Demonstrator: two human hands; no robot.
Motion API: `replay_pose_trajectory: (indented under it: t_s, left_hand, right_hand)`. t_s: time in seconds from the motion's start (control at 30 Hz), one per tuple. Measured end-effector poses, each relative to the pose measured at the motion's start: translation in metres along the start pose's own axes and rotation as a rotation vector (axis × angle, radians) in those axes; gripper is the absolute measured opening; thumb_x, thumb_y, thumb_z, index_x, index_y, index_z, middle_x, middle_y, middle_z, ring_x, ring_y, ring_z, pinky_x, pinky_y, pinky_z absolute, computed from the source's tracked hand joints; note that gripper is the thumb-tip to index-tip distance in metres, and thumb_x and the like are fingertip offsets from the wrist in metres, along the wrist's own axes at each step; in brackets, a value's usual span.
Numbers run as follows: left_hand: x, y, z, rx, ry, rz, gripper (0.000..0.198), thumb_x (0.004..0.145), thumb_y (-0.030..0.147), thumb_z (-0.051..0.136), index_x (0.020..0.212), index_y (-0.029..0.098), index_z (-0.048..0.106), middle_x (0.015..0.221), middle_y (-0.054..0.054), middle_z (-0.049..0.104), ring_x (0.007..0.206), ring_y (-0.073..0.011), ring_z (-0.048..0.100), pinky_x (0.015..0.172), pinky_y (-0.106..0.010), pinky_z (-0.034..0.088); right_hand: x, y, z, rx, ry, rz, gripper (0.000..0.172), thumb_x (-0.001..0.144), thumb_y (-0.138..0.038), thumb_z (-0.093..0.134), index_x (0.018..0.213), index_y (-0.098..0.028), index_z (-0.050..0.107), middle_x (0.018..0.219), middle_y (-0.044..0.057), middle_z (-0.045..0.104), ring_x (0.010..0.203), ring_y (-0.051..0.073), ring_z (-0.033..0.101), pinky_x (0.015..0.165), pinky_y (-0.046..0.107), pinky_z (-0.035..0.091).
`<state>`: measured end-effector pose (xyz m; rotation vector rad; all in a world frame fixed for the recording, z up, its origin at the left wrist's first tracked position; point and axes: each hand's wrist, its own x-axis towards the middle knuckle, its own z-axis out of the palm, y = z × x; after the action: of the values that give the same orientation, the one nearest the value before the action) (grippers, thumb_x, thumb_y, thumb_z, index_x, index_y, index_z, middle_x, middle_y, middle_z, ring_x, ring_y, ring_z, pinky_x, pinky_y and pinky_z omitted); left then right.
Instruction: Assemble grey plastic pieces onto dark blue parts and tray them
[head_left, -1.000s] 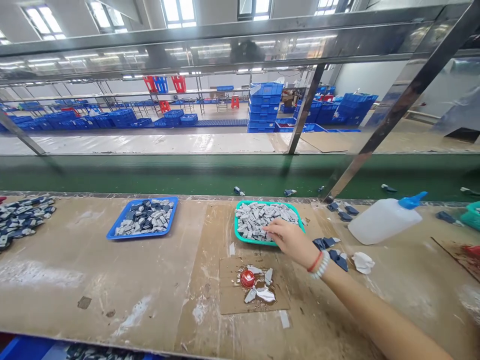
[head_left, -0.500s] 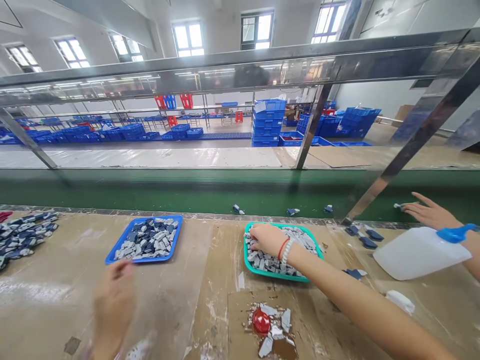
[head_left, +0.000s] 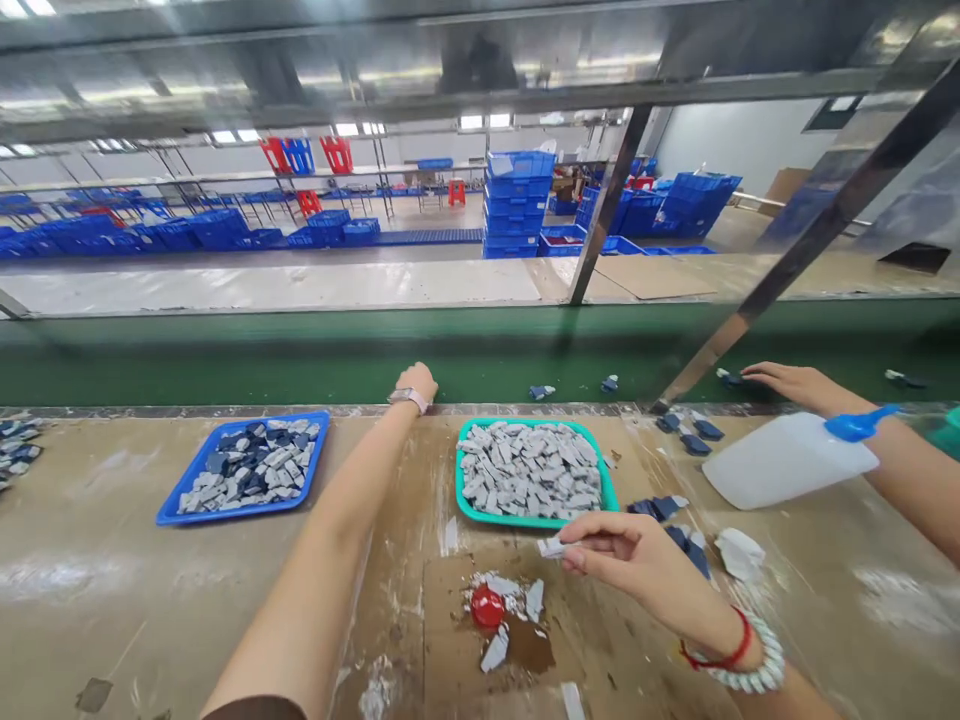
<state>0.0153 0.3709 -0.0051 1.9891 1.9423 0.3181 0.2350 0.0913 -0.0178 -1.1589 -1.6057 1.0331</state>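
My right hand (head_left: 626, 558) pinches a small grey piece (head_left: 551, 547) just in front of the teal tray (head_left: 609, 492), which is heaped with several grey pieces. Below the hand lies a cardboard patch (head_left: 450, 660) with a red cap (head_left: 487, 607) and white scraps in a glue stain. My left hand (head_left: 416, 384), with a watch at the wrist, is stretched far forward to the edge of the green conveyor (head_left: 300, 350). Its fingers curl away from me and are hidden.
A blue tray (head_left: 171, 516) of grey and dark blue pieces sits at the left. A white bottle (head_left: 780, 460) with a blue cap lies at the right. Another person's hand (head_left: 787, 382) rests on the conveyor beside small blue pieces (head_left: 540, 392). A slanted steel post (head_left: 795, 260) rises right.
My right hand came back out of the teal tray toward me with a grey piece in its fingers. My left arm shot forward from near the blue tray to the conveyor's edge.
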Motion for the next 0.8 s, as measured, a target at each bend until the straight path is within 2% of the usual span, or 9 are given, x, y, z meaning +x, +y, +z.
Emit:
replay_pose_trajectory:
  t_s: [0.13, 0.2, 0.27, 0.4, 0.47, 0.53, 0.6, 0.67, 0.8]
  left_hand:
    - [-0.043, -0.021, -0.024, -0.173, 0.056, 0.117, 0.035, 0.08, 0.034, 0.068, 0.106, 0.011, 0.061, 0.109, -0.011, 0.064, 0.104, -0.0237, 0.058, 0.094, -0.04, 0.043]
    - [-0.086, -0.043, -0.034, -0.262, 0.042, 0.172, 0.037, 0.075, 0.039, 0.071, 0.102, 0.014, 0.063, 0.103, -0.009, 0.067, 0.098, -0.0217, 0.06, 0.09, -0.033, 0.045]
    - [-0.138, -0.069, -0.036, -0.396, 0.002, 0.198, 0.039, 0.072, 0.043, 0.073, 0.099, 0.017, 0.064, 0.094, -0.006, 0.068, 0.09, -0.0198, 0.062, 0.082, -0.029, 0.048]
    - [-0.25, -0.113, -0.011, -1.075, -0.193, 0.074, 0.045, 0.064, 0.051, 0.078, 0.091, 0.018, 0.063, 0.072, -0.003, 0.064, 0.067, -0.016, 0.058, 0.062, -0.024, 0.045]
    - [-0.297, -0.123, 0.012, -1.403, -0.287, -0.061, 0.044, 0.065, 0.052, 0.077, 0.089, 0.019, 0.061, 0.072, -0.001, 0.061, 0.065, -0.0127, 0.055, 0.059, -0.021, 0.043]
    - [-0.333, -0.123, 0.034, -1.615, -0.335, -0.219, 0.037, 0.071, 0.049, 0.074, 0.09, 0.02, 0.06, 0.077, 0.0, 0.059, 0.066, -0.0102, 0.054, 0.061, -0.02, 0.043]
    - [-0.358, -0.116, 0.051, -1.73, -0.367, -0.344, 0.03, 0.078, 0.046, 0.069, 0.092, 0.022, 0.059, 0.08, 0.001, 0.056, 0.065, -0.0091, 0.053, 0.062, -0.021, 0.044]
    - [-0.371, -0.107, 0.06, -1.772, -0.38, -0.375, 0.026, 0.082, 0.043, 0.064, 0.096, 0.023, 0.056, 0.079, 0.002, 0.052, 0.061, -0.0083, 0.05, 0.059, -0.021, 0.042]
    - [-0.371, -0.09, 0.056, -1.599, -0.338, -0.221, 0.033, 0.082, 0.043, 0.065, 0.103, 0.023, 0.05, 0.077, 0.002, 0.049, 0.063, -0.0085, 0.043, 0.06, -0.019, 0.035]
  right_hand:
    - [-0.042, 0.017, 0.018, 0.272, 0.161, 0.233, 0.01, 0.079, -0.029, 0.07, 0.088, -0.03, 0.074, 0.076, 0.004, 0.075, 0.068, 0.024, 0.072, 0.058, 0.03, 0.059]
    - [-0.057, 0.023, 0.031, 0.314, 0.175, 0.274, 0.011, 0.076, -0.03, 0.073, 0.086, -0.031, 0.074, 0.079, 0.004, 0.075, 0.07, 0.025, 0.072, 0.059, 0.03, 0.058]
    - [-0.069, 0.025, 0.045, 0.219, 0.201, 0.227, 0.01, 0.075, -0.031, 0.073, 0.084, -0.028, 0.074, 0.081, 0.005, 0.075, 0.07, 0.023, 0.072, 0.059, 0.028, 0.058]
    - [-0.084, 0.024, 0.076, -0.206, 0.289, -0.076, 0.009, 0.083, -0.024, 0.065, 0.083, -0.02, 0.073, 0.081, 0.007, 0.073, 0.072, 0.019, 0.067, 0.066, 0.034, 0.058]
    - [-0.09, 0.025, 0.088, -0.348, 0.276, -0.196, 0.011, 0.086, -0.019, 0.061, 0.084, -0.019, 0.072, 0.079, 0.006, 0.072, 0.072, 0.017, 0.064, 0.066, 0.034, 0.056]
    - [-0.094, 0.027, 0.094, -0.431, 0.25, -0.226, 0.014, 0.087, -0.016, 0.058, 0.085, -0.018, 0.071, 0.079, 0.006, 0.071, 0.072, 0.017, 0.061, 0.064, 0.033, 0.054]
    - [-0.098, 0.029, 0.095, -0.456, 0.233, -0.206, 0.016, 0.088, -0.016, 0.056, 0.085, -0.019, 0.072, 0.08, 0.006, 0.07, 0.074, 0.018, 0.06, 0.065, 0.033, 0.053]
    - [-0.1, 0.028, 0.091, -0.392, 0.261, -0.147, 0.014, 0.087, -0.019, 0.058, 0.086, -0.019, 0.072, 0.082, 0.007, 0.071, 0.074, 0.018, 0.062, 0.067, 0.034, 0.054]
    - [-0.098, 0.019, 0.076, -0.053, 0.31, 0.113, 0.017, 0.081, -0.033, 0.067, 0.084, -0.018, 0.074, 0.077, 0.006, 0.072, 0.067, 0.016, 0.065, 0.058, 0.027, 0.056]
